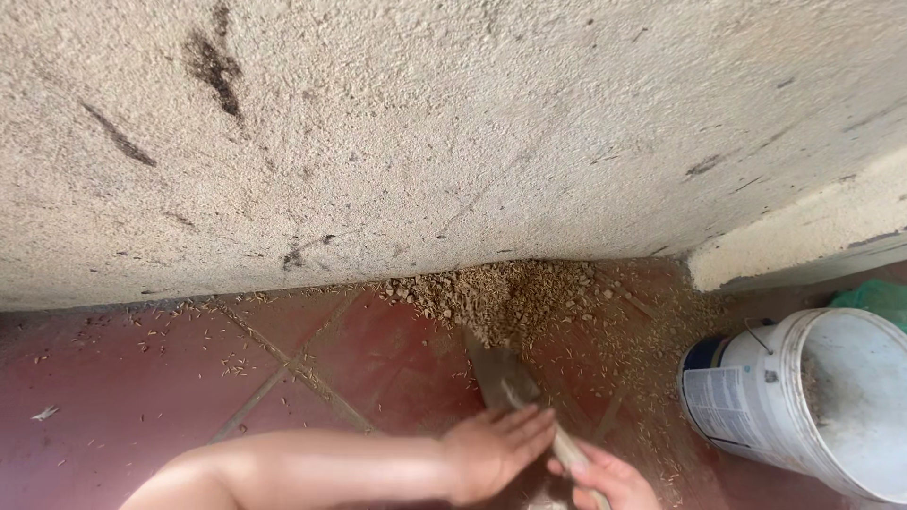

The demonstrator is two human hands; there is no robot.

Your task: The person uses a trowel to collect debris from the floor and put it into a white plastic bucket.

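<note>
— Down at the bottom edge, what has each hand got?

— Right hand [605, 480] is curled shut round the pale wooden handle [557, 436] of a trowel. Left hand [491, 446] lies across that handle higher up, fingers straight and together; whether it actually clasps the wood I cannot tell, it may only press on it.

— Which hand is nearer the blade?

— Left one. The blade [493, 366] starts just beyond its fingertips.

— And which way does the tool run?

— Its long axis goes from the lower right, at the right hand, up and to the left, away from the body. The blade's tip points into the foot of a heap of brownish grit and husks [501, 293], touching it or very nearly.

— Where is the heap?

— Against the base of the rough plastered wall [425, 142], on red floor tiles [132, 397] strewn with loose husks.

— Anything else close?

— A white plastic bucket [812, 397] stands to the right, tilted open toward the viewer, near the right hand but apart from it.
</note>
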